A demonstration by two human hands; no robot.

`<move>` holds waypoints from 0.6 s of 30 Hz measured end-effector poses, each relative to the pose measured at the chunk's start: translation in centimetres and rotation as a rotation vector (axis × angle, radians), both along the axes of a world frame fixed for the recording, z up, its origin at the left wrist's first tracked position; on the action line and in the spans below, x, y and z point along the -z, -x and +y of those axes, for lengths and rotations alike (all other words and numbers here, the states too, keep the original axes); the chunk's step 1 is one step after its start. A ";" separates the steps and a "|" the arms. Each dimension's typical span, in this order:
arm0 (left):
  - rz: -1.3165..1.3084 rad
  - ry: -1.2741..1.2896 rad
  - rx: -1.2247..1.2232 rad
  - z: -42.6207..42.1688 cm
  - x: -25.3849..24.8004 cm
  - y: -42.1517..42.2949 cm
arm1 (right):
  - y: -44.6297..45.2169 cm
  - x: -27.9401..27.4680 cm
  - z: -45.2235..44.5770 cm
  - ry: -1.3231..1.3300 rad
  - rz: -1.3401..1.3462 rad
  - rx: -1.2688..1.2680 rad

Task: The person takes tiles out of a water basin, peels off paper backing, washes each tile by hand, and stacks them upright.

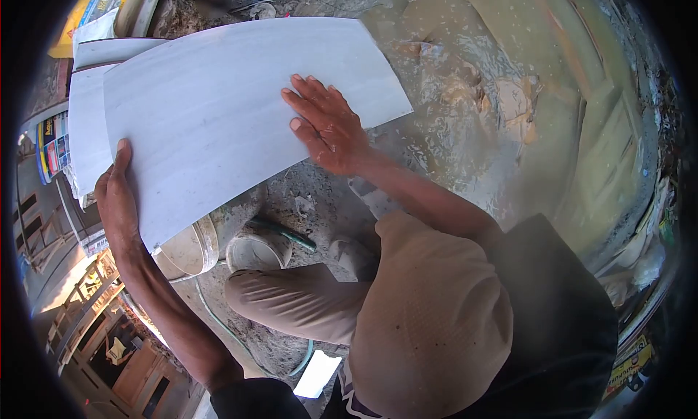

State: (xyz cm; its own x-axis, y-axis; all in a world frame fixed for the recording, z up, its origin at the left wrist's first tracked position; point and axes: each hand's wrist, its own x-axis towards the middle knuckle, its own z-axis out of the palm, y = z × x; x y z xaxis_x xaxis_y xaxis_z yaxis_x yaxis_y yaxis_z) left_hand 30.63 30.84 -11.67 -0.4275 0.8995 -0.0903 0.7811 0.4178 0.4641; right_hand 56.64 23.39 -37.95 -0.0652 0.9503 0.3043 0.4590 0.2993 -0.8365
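Note:
A large white tile [240, 99] with faint grey streaks lies tilted across the upper left of the head view. My left hand [118, 197] grips its lower left edge, thumb on the top face and fingers out of sight beneath. On the tile's right part rests my right hand [327, 128], wet, laid flat with its fingers stretched out. More white tiles [86, 121] are stacked under and behind its left side. To the right, murky brownish water [465, 150] fills a sheet-lined basin and reaches close to the tile's right end.
Below the tile stand a whitish bucket [207, 241] and a smaller round container [254, 253]. A green hose [211, 313] runs over the dirty floor. My beige-trousered leg [298, 299] is bent nearby. A yellow container [83, 15] stands at the upper left.

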 end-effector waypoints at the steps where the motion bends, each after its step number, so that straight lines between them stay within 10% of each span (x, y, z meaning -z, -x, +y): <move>1: 0.035 0.009 -0.008 0.1 0.2 0.6 | -0.6 1.4 0.0 0.020 0.054 -0.047; 6: 0.038 -0.035 0.029 0.3 0.4 0.5 | -8.3 16.1 -0.6 0.346 -0.180 0.264; 10: -0.046 0.038 0.050 1.3 -0.8 0.3 | -12.9 23.5 -4.3 0.871 0.205 0.372; 13: 0.070 -0.029 0.062 2.3 -0.2 1.9 | -14.1 24.1 -5.9 0.647 -0.235 0.477; 18: -0.033 0.008 0.102 2.0 -2.2 -1.1 | -14.9 20.8 -4.2 0.521 -0.011 0.528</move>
